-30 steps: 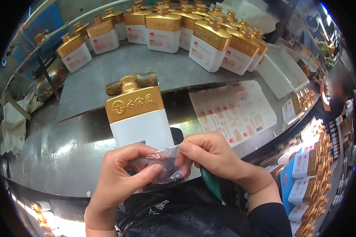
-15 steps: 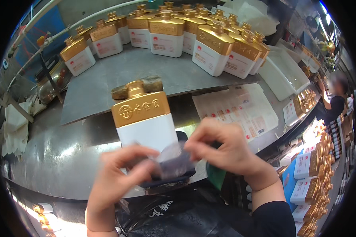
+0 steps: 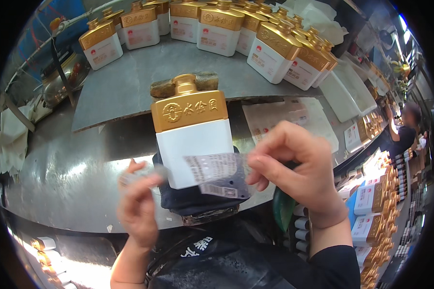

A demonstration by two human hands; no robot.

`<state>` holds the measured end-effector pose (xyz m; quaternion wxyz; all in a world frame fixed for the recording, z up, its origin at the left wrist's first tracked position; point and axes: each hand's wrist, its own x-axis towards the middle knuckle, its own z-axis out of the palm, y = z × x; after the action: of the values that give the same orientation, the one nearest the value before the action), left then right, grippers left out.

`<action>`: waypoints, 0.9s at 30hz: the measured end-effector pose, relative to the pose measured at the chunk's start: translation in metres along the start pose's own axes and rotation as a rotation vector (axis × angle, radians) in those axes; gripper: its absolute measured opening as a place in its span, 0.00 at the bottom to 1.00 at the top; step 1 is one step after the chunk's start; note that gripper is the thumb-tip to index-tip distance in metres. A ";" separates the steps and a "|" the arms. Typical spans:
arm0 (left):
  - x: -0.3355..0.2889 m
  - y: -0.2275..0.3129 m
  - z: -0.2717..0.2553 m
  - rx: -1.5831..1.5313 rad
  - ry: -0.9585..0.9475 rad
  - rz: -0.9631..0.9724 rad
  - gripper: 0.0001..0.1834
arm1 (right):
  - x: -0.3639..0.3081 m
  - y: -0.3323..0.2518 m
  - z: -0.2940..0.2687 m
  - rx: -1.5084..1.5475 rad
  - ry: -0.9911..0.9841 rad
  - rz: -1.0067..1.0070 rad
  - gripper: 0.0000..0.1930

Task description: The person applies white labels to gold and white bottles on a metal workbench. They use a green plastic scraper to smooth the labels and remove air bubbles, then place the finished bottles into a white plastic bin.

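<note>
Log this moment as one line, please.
right hand: pinches translucent sticker label | left hand: blurred, by label's other end | behind: white square bottle with gold top on dark cloth pad

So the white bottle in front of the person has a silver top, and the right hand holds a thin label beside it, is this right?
Not quite. The head view shows the white bottle with a gold top, not a silver one. The rest holds: the right hand pinches a thin label in its fingers, just in front of the bottle.
</note>
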<state>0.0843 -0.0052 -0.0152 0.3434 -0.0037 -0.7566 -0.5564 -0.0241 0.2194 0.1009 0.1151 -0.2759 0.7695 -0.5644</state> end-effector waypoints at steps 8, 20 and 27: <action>0.032 0.006 0.030 0.047 -0.206 -0.220 0.43 | 0.038 0.031 0.021 -0.338 -0.016 0.082 0.08; 0.061 -0.009 0.046 -0.020 -0.098 -0.188 0.41 | 0.050 0.053 0.018 -0.408 0.082 0.011 0.32; 0.056 -0.016 0.041 -0.164 -0.035 -0.257 0.42 | 0.048 0.055 0.021 -0.374 0.080 0.066 0.35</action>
<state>0.0143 0.0020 -0.0052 0.2547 0.0556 -0.7087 -0.6556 -0.0697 0.1869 0.0489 0.0498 -0.2444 0.8735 -0.4181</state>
